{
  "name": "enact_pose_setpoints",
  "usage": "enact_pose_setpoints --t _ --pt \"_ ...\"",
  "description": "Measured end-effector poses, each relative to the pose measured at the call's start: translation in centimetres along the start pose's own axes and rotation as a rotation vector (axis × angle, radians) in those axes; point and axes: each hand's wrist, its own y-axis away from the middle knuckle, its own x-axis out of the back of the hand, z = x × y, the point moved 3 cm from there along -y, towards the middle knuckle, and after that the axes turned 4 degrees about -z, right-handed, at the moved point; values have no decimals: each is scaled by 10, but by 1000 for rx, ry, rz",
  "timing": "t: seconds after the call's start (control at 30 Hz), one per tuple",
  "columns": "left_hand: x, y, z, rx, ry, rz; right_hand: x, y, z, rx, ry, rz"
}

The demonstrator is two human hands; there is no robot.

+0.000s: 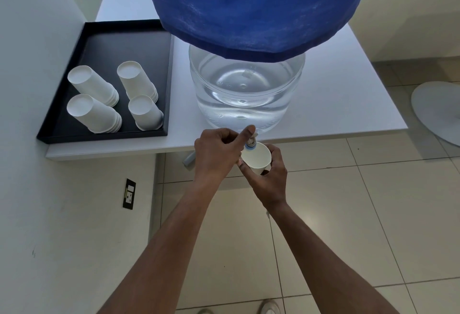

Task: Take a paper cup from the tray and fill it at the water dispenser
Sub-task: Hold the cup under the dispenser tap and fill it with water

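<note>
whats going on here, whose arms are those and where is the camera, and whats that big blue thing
The camera sits on a person's head, looking down at their own bare arms. The big blue thing is a cloth cover over a water dispenser, a clear jug standing on a white table. The right hand holds a paper cup under the tap, while the left hand works the tap. On the table's left, a black tray holds four stacks of upturned cups.
</note>
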Motion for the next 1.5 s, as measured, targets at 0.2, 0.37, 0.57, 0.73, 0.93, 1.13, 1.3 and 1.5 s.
enact_pose_setpoints --t 0.2,0.37,0.57,0.73,0.93,1.13,1.3,1.5 --pt "-16 2 -1 461 481 -168 0 -1 0 21 5 5" --pt "-20 3 0 529 632 -180 0 -2 -2 29 -7 10" --pt "-21 7 -5 493 583 -164 2 -3 3 33 2 -4" --pt "-25 22 -22 480 505 -188 2 -3 7 40 -6 -12" --pt "-25 30 -26 432 542 -167 1 -1 6 67 -11 -25" --pt "-26 30 -26 428 546 -131 1 -2 6 81 -19 -28" --pt "-26 29 -26 420 548 -127 -1 -4 5 76 -31 -29" --pt "-27 29 -29 412 540 -122 -2 -4 7 50 -34 -27"
